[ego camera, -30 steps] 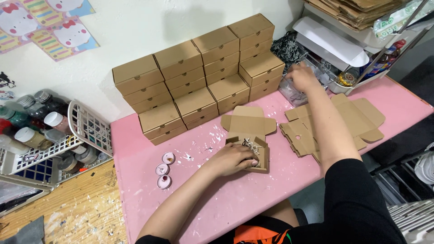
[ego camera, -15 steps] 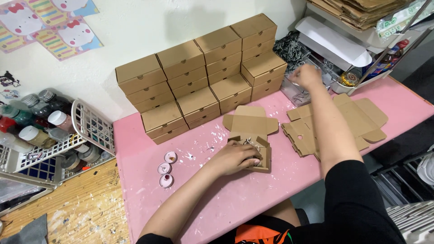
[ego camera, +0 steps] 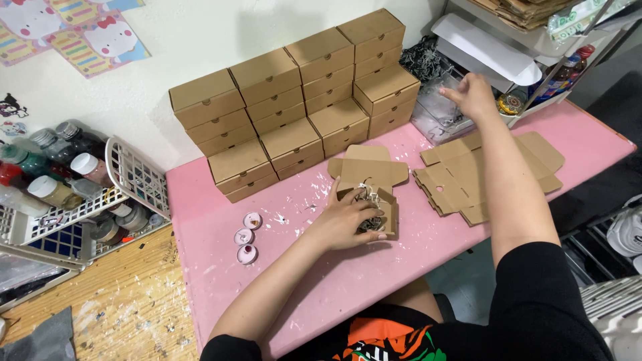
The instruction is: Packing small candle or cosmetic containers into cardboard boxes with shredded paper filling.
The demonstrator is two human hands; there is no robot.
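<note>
A person packs a small open box (ego camera: 366, 200) on a pink table (ego camera: 334, 287).

Nearest, the left hand (ego camera: 348, 220) lies over the box at table centre, fingers spread and pressing on grey shredded filler (ego camera: 370, 223) inside, gripping nothing firmly. Three small pink lids (ego camera: 245, 238) sit to its left. Right of the box lies a pile of flat box blanks (ego camera: 468, 177). Farther right, the right hand (ego camera: 471, 93) reaches above a clear tub (ego camera: 438, 117), fingers loosely open; whether it holds anything cannot be told. Closed boxes (ego camera: 301, 100) are stacked against the far wall. This looks like the filling step; the next move likely calls for bringing an item back to the box.
</note>
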